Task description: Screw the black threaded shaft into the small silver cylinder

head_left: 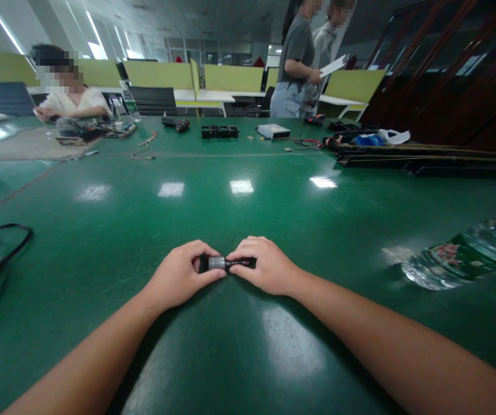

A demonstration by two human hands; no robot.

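Note:
Low over the green table [213, 213], my two hands meet at a small metal part with a silver cylinder [217, 263] and a dark, ribbed shaft [238, 263]. The part lies sideways, its shaft pointing right. The thumb and fingers of my left hand [179, 274] are closed about the silver cylinder. On the other side, my right hand [271, 268] pinches the dark shaft. Fingers cover some of the part, so its exact kind and whether the two pieces are joined cannot be made out.
Clear plastic bottles [468, 253] lie at the right. A black cable [18, 227] reaches in from the left. Across the table are a power drill [176, 124], a black block [220, 132], a white box [274, 131] and long dark bars [425, 158]. People are beyond.

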